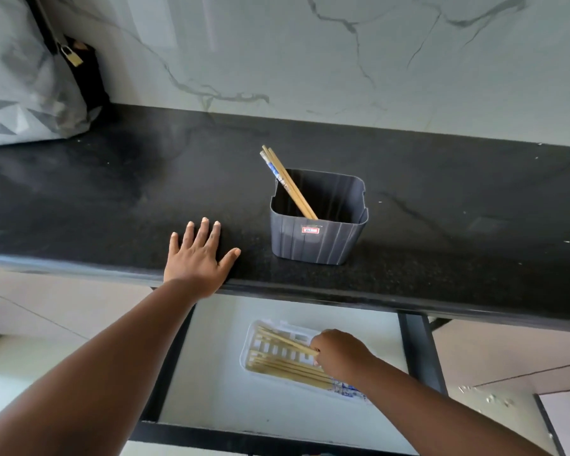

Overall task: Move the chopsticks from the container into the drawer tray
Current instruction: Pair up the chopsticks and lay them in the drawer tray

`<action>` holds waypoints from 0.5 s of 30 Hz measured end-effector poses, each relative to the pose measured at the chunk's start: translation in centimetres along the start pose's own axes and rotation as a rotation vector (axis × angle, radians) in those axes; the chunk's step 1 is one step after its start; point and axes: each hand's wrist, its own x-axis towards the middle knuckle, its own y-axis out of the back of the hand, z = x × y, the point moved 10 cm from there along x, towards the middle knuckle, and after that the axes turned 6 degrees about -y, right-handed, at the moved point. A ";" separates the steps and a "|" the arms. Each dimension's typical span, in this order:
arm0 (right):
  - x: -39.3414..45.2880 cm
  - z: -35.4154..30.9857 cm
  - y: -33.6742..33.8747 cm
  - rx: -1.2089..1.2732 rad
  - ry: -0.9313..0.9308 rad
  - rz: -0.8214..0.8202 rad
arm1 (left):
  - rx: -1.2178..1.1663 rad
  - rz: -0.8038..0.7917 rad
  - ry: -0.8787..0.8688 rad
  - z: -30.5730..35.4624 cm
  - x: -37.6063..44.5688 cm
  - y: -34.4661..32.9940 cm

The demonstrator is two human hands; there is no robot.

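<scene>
Left hand (198, 258) lies flat on the black counter (112, 192), fingers straight and spread, holding nothing. Right hand (338, 352) is down in the open drawer (211, 390), fingers curled, pinching the ends of a couple of wooden chopsticks (283, 340) that lie tilted across the white tray (249, 343). More chopsticks (287, 370) already lie flat in the tray, just below and left of the right hand, roughly parallel to each other; blue-patterned ends (346, 388) show near the right wrist.

Dark grey container (316, 238) stands upright on the counter, right of the left hand and apart from it, above and beyond the right hand. Three or so chopsticks (287, 182) remain in it, leaning against its back-left corner, tips sticking out over the rim; one has a blue pattern.

Grey patterned bag (23, 87) with a small brass padlock (71, 55) sits at the far left of the counter, well away from both hands. Marble wall (310, 60) behind.
</scene>
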 end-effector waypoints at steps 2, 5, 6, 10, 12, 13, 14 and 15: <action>0.6 -0.3 -0.5 -0.054 0.018 -0.005 | 0.001 0.003 -0.001 -0.1 -0.1 -0.2; 1.4 -0.5 -1.3 -0.095 0.022 -0.027 | -0.011 0.016 -0.003 -0.3 -0.1 -0.1; 1.5 -0.5 -1.6 -0.118 0.018 -0.038 | -0.017 0.019 -0.002 -0.3 -0.1 -0.1; 1.9 -0.3 -2.8 -0.148 -0.018 -0.058 | -0.024 0.020 0.001 -0.3 -0.1 -0.1; 2.1 -0.2 -3.2 -0.150 -0.024 -0.063 | -0.024 0.021 0.000 -0.4 -0.1 -0.1; 2.1 -0.2 -3.3 -0.133 -0.031 -0.062 | -0.026 0.023 -0.001 -0.4 -0.1 -0.1; 2.1 -0.1 -3.4 -0.121 -0.038 -0.060 | -0.027 0.023 -0.002 -0.4 -0.1 -0.1; 2.1 -0.1 -3.4 -0.108 -0.036 -0.054 | -0.027 0.022 -0.002 -0.4 -0.1 -0.1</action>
